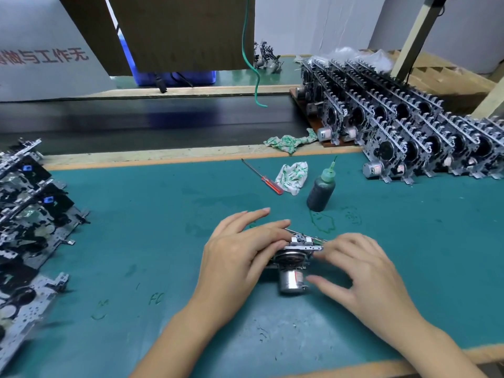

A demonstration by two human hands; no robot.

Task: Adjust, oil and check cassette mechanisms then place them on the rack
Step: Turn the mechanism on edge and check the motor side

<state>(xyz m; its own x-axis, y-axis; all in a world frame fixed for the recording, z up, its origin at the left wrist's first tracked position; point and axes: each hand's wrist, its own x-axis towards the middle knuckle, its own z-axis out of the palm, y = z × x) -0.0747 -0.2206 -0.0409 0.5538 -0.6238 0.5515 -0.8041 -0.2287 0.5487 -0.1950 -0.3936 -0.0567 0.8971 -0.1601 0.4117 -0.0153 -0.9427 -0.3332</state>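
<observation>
While my left hand [240,257] and right hand [362,268] lie flat-fingered on the cassette mechanism [293,257], it could skid toward the oil bottle [321,190]; nothing clamps it.

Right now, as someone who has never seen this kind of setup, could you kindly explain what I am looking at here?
This is one picture from a camera worn on a person's head, looking down at a green work mat. There is no machine, only two bare hands. The left hand and right hand steady a cassette mechanism with a silver motor. Behind it lie a red-handled screwdriver, a crumpled cloth and a dark oil bottle. Finished mechanisms stand in rows at the right; more units lie at the left.
</observation>
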